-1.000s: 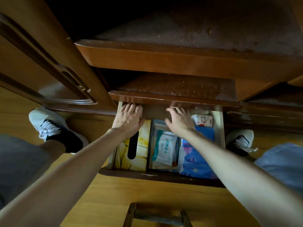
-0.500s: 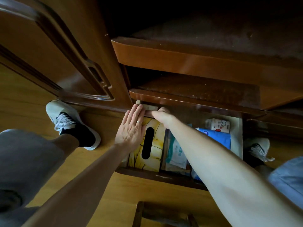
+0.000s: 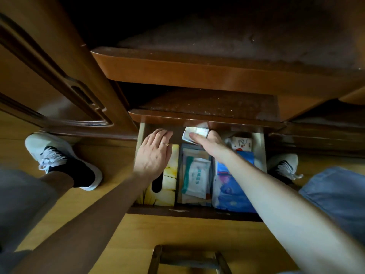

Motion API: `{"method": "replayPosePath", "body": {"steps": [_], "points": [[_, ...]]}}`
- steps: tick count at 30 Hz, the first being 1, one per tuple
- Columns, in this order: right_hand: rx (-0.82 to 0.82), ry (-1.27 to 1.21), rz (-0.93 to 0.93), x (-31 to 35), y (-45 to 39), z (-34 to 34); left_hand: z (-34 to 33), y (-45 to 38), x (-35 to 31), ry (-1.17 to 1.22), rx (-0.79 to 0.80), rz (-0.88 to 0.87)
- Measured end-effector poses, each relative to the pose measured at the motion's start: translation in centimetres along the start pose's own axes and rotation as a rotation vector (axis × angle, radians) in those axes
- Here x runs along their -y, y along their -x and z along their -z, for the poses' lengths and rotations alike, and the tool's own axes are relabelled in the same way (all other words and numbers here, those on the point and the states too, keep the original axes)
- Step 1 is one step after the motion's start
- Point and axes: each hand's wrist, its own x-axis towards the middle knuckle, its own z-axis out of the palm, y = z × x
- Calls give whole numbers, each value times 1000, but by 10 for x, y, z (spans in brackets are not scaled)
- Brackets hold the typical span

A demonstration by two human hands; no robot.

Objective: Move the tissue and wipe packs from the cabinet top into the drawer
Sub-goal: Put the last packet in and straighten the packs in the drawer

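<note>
I am tucking a small pack (image 3: 194, 133) into the drawer (image 3: 260, 151) back, right hand (image 3: 212, 144) fingers pinching it; left hand (image 3: 155, 155) is resting flat, fingers together, on the tissue box (image 3: 167, 186). Next, probably: seat it, then let go.

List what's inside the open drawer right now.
In the drawer: yellow tissue box under the left hand, white-green wipe pack, blue pack, small white pack, and a small pack in the right hand's grip. Back hidden beneath the shelf.
</note>
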Motion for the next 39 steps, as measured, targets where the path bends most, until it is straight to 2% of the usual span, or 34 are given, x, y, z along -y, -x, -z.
{"method": "replayPosePath", "body": {"steps": [2, 6, 8, 10, 13, 16, 18, 21, 26, 30, 34, 39], "points": [[24, 56, 8, -15, 11, 30, -7, -26, -37, 182, 76, 246], [68, 106, -22, -34, 25, 66, -23, -74, -92, 885, 473, 726], [81, 131, -33, -37, 28, 76, -28, -85, -103, 1044, 559, 811], [102, 76, -28, -41, 29, 80, -29, -88, -106, 1097, 629, 873], [132, -7, -10, -47, 28, 80, -36, -88, -105, 1051, 692, 896], [85, 109, -21, -51, 30, 83, -47, -89, -108, 1026, 618, 905], [33, 251, 22, -50, 31, 86, -49, -91, -111, 1033, 578, 884], [0, 527, 189, -46, 27, 78, -48, -90, -97, 1160, 527, 866], [88, 960, 354, -46, 20, 48, -43, -83, -60, 1289, 440, 987], [97, 1231, 408, -38, 23, 26, -49, -84, -63, 1192, 430, 1018], [172, 1254, 364, -20, 26, 3, -51, -89, -57, 1165, 408, 1042], [133, 1230, 374, -29, 33, 9, -52, -90, -57, 1134, 426, 993]]}}
